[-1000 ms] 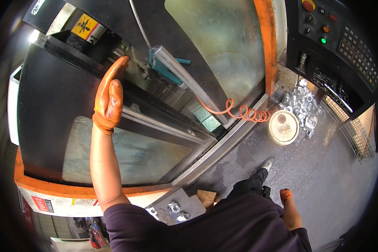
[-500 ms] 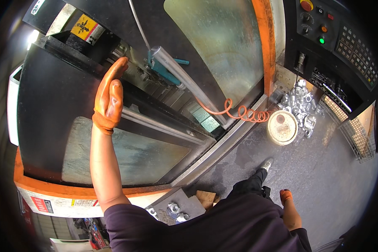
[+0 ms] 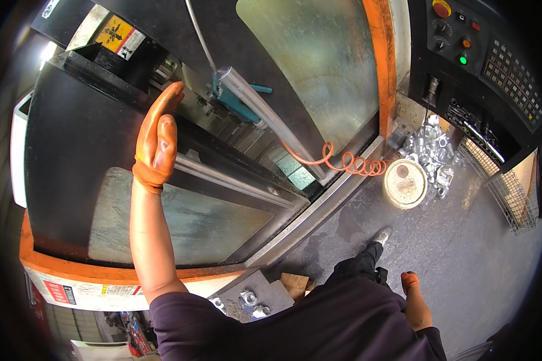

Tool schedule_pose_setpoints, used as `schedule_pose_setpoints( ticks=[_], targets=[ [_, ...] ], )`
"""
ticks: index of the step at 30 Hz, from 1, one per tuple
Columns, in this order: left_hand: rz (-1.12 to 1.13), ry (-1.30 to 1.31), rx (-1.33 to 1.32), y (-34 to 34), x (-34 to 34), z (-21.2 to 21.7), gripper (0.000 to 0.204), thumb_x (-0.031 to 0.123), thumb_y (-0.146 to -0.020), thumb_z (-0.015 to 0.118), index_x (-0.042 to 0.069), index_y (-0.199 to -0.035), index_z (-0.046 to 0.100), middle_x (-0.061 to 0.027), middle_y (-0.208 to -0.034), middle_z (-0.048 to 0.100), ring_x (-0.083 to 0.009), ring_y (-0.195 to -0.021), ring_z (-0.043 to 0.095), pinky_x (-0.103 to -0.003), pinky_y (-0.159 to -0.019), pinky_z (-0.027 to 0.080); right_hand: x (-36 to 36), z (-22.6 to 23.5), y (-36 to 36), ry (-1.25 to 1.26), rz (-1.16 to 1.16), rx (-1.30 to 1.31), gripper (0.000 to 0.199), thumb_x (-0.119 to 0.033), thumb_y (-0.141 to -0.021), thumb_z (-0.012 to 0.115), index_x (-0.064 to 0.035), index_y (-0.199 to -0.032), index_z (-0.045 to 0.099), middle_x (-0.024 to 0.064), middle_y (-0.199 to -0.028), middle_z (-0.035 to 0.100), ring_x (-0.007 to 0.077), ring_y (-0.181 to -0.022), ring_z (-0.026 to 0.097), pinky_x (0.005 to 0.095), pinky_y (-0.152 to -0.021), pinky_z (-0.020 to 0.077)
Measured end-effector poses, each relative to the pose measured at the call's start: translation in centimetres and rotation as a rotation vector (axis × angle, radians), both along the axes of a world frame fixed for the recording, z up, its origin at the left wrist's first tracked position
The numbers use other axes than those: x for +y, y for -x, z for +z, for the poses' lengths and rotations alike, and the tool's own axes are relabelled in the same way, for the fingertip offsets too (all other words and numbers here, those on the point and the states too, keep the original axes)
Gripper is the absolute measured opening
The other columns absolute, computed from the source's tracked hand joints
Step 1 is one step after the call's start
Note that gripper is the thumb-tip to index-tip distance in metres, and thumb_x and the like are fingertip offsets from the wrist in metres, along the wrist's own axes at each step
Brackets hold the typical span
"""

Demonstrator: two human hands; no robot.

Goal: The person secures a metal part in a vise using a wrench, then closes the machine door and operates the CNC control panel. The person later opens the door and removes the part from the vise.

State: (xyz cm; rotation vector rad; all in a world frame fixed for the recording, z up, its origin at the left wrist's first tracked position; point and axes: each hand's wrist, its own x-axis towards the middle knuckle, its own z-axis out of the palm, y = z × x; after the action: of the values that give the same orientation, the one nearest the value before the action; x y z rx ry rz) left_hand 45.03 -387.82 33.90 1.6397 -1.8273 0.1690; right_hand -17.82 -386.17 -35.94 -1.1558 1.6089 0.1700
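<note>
Orange-gloved left hand [image 3: 156, 139] raised flat, fingers straight and together, fingertips at the edge of the black sliding machine door [image 3: 90, 156], beside its grey metal rail [image 3: 235, 180]. Right hand [image 3: 414, 298] hanging low by the hip, orange glove on, grasp impossible to tell. Coiled orange air hose [image 3: 349, 162] trailing across the door sill toward a round cream bucket lid [image 3: 404, 183] on the grey floor [image 3: 464, 253], just beside a pile of shiny metal parts [image 3: 430, 153].
</note>
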Motion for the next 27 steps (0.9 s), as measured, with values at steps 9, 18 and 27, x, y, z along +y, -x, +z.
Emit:
schedule_pose_setpoints(
  ticks=[9,18,27],
  targets=[
    [-0.005,-0.004,0.019,-0.1,0.0,0.0,0.055,0.036,-0.104,0.043,-0.004,-0.141,0.045,-0.0171,-0.14,0.052,-0.0287,-0.13,0.05,-0.038,-0.11,0.035,0.1,0.0,-0.4,0.003,0.047,0.066,0.04,-0.03,-0.091,0.051,0.0019,-0.11,0.065,0.0237,-0.112,0.068,0.0358,-0.106,0.064,0.0426,-0.091,0.0492],
    [-0.012,0.01,0.005,-0.2,0.1,0.0,0.054,0.036,-0.104,0.043,-0.004,-0.14,0.047,-0.0172,-0.139,0.053,-0.0283,-0.129,0.051,-0.038,-0.11,0.036,0.2,-0.5,-0.4,0.002,0.012,0.056,0.035,-0.028,-0.091,0.053,0.0012,-0.106,0.066,0.0205,-0.107,0.069,0.0316,-0.099,0.065,0.0426,-0.087,0.05],
    [-0.005,0.044,-0.085,-0.2,0.2,0.2,0.05,0.032,-0.103,0.044,-0.004,-0.137,0.049,-0.0186,-0.134,0.057,-0.0285,-0.126,0.054,-0.037,-0.107,0.038,0.4,-3.7,1.1,0.017,0.128,0.046,0.044,-0.032,-0.092,0.053,0.005,-0.113,0.063,0.0238,-0.112,0.068,0.0382,-0.105,0.065,0.0435,-0.091,0.0497]
  ],
)
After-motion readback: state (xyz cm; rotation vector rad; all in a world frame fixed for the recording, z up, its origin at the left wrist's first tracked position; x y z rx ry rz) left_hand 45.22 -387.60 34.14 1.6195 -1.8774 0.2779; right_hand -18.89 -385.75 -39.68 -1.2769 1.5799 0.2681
